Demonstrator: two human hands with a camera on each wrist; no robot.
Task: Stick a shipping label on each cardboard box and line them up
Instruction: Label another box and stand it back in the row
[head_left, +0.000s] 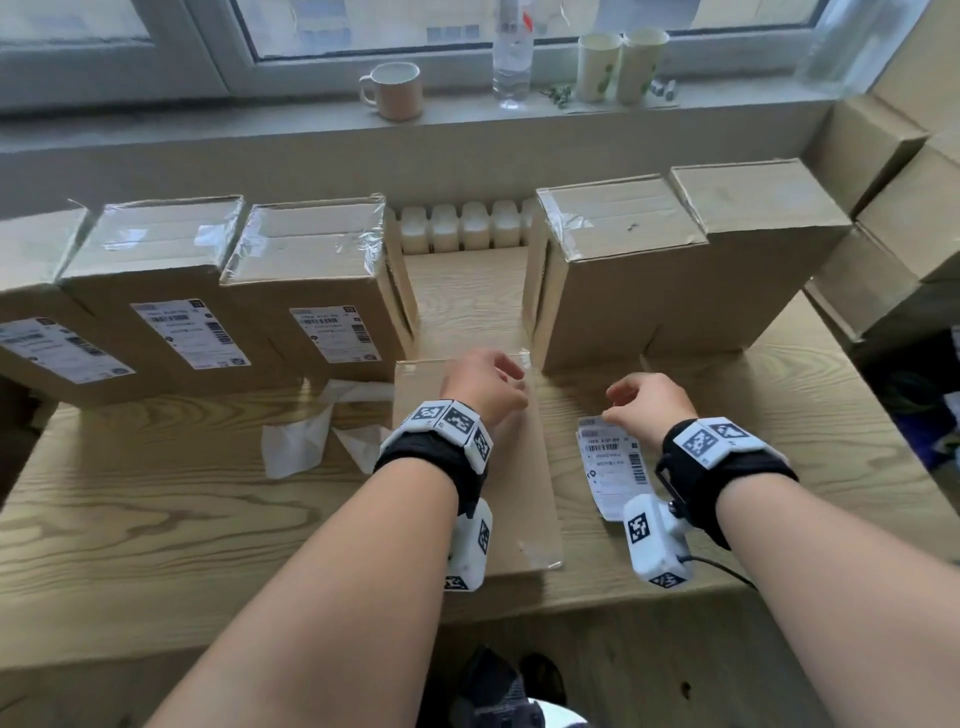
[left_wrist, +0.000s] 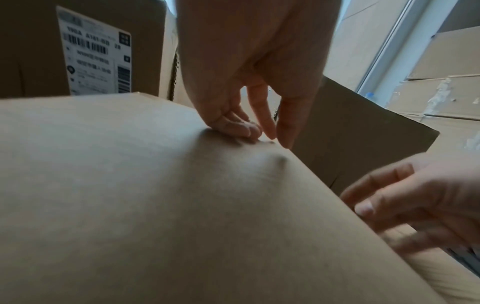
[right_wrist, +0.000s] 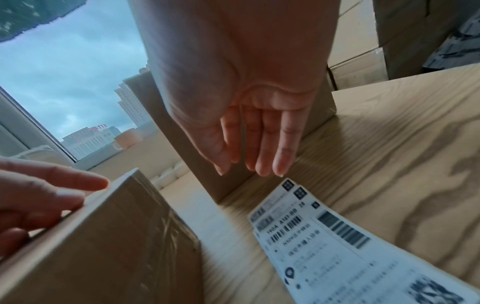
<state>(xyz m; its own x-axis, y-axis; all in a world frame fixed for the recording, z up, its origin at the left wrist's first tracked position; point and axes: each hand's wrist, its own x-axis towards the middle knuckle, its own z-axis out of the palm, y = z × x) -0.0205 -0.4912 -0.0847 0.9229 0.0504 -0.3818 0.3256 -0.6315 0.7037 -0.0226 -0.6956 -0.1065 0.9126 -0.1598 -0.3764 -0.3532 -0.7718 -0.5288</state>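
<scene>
A plain cardboard box (head_left: 524, 493) lies flat at the middle of the wooden table (head_left: 156, 519). My left hand (head_left: 488, 384) rests its fingertips on the box top (left_wrist: 155, 195) near the far right corner, holding nothing. Just right of the box lies a small stack of shipping labels (head_left: 613, 467), printed side up. My right hand (head_left: 644, 405) hovers over their far end with relaxed fingers (right_wrist: 280, 156), empty. Three labelled boxes (head_left: 322, 291) stand in a row at the left. Two unlabelled boxes (head_left: 623, 291) stand at the right.
Peeled backing papers (head_left: 301, 441) lie left of the flat box. More cartons (head_left: 904, 197) are stacked at the far right. A mug (head_left: 395, 91), a bottle (head_left: 511, 57) and paper cups (head_left: 618, 65) stand on the windowsill. A radiator (head_left: 462, 228) shows between the boxes.
</scene>
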